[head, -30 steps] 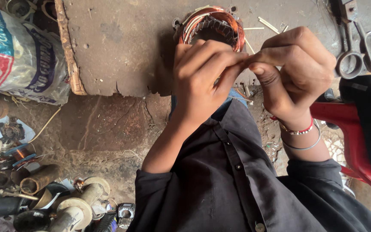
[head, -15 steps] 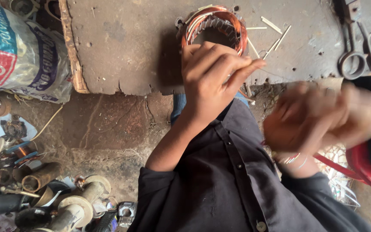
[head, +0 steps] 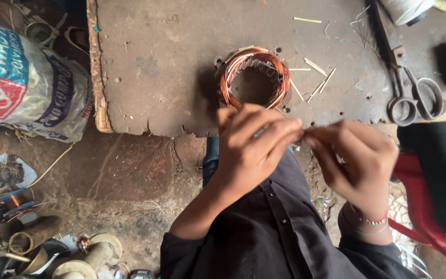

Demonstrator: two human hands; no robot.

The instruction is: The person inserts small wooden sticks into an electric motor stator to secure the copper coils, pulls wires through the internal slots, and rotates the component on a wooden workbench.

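Observation:
My left hand (head: 254, 144) and my right hand (head: 360, 160) meet fingertip to fingertip just in front of the wooden board (head: 171, 67), pinching a small thin piece between them; what it is I cannot make out. Just beyond my hands, a round motor stator wound with copper wire (head: 255, 77) lies flat on the board. Thin pale slips (head: 313, 67) are scattered to its right. My dark sleeves fill the lower middle.
Scissors (head: 414, 98) lie at the board's right end. A printed sack (head: 21, 88) sits on the left. Metal parts and coils (head: 37, 243) litter the dirt floor at lower left. A red plastic piece (head: 419, 206) is at right.
My right hand pulled away down and right, then came back to meet the left hand's fingertips. Both hands now sit lower, so the whole stator shows.

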